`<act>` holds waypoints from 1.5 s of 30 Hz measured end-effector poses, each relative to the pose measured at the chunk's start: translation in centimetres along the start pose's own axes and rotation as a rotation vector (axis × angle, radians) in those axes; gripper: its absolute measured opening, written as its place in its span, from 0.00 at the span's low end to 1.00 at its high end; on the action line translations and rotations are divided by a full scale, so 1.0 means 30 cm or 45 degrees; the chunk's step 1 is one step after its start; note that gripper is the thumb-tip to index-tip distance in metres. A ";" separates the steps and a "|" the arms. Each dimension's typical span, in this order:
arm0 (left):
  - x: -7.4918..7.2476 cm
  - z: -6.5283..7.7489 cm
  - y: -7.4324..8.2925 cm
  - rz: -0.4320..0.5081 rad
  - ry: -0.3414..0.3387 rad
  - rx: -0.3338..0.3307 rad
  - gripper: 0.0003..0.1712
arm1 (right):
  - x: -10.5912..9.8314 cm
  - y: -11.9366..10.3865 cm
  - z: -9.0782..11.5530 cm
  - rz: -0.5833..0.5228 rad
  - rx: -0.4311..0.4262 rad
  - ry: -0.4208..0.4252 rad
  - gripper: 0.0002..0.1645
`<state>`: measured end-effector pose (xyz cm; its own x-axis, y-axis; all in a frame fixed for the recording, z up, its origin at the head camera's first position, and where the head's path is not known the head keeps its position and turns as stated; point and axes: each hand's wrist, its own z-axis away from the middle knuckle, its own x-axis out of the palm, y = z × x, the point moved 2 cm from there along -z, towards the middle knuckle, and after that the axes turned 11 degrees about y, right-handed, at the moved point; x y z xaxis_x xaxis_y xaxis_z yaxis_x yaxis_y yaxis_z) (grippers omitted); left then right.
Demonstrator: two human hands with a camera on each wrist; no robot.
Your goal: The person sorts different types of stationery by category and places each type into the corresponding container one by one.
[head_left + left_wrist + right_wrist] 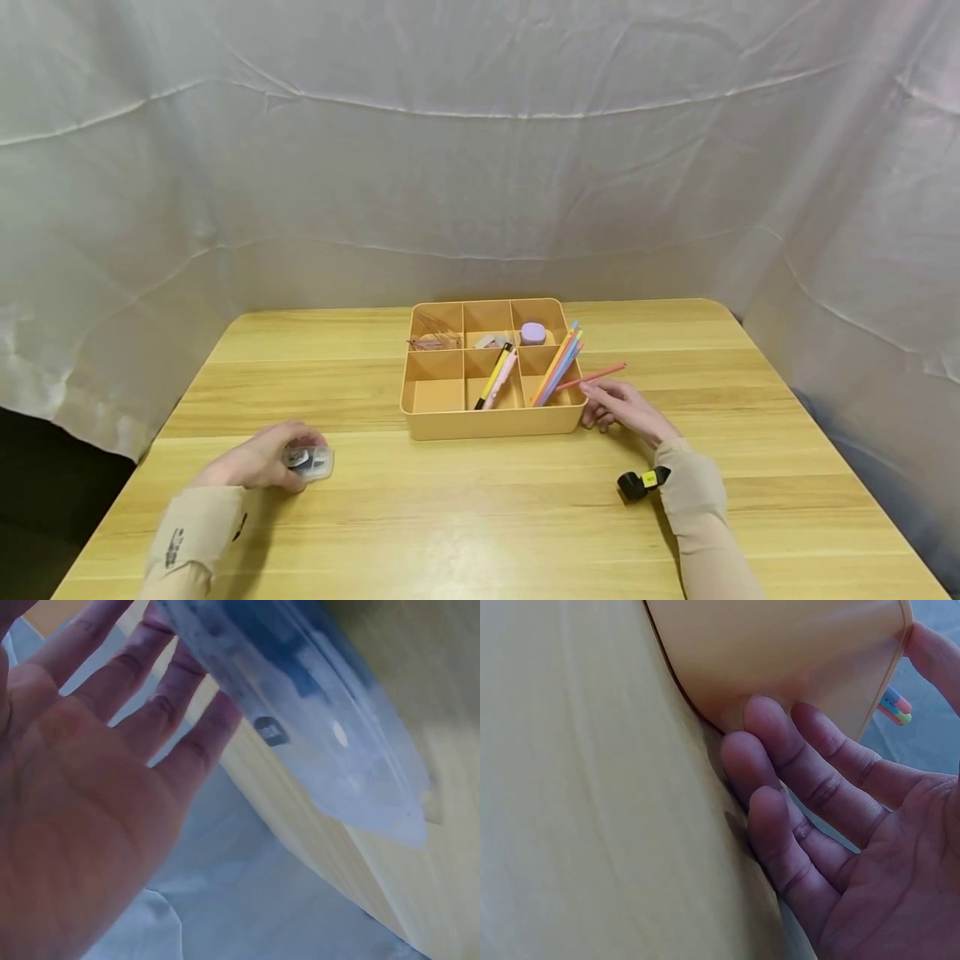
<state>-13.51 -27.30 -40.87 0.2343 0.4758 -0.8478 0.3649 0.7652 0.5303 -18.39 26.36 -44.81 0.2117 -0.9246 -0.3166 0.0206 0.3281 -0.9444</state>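
Note:
My left hand holds a small clear plastic box at the left of the table. Dark contents show through the box's walls. In the left wrist view the fingers lie along one side of the box. At the right front corner of a yellow-orange desk organizer, my right hand has its thumb on the rim and its fingers curled against the outer wall. One red stick leans out over that side, just above the hand.
The organizer's compartments hold a bundle of coloured sticks, a yellow-and-black pen, a pink pen, a lilac case, small white pieces and thin reddish items. Pale curtains hang behind the wooden table.

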 end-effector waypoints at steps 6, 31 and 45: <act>0.002 -0.001 0.012 -0.021 0.095 -0.046 0.31 | 0.001 -0.002 -0.003 0.003 0.014 0.007 0.29; 0.001 -0.131 0.278 0.458 0.746 0.221 0.33 | -0.007 -0.009 0.001 0.025 0.037 0.006 0.27; 0.000 -0.219 0.392 0.787 0.766 0.250 0.35 | 0.001 -0.003 0.002 0.021 0.042 0.006 0.28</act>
<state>-15.14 -15.45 -34.66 -0.0531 0.9696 -0.2389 0.4908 0.2337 0.8394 -18.33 26.30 -44.72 0.2075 -0.9198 -0.3330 0.0490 0.3497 -0.9356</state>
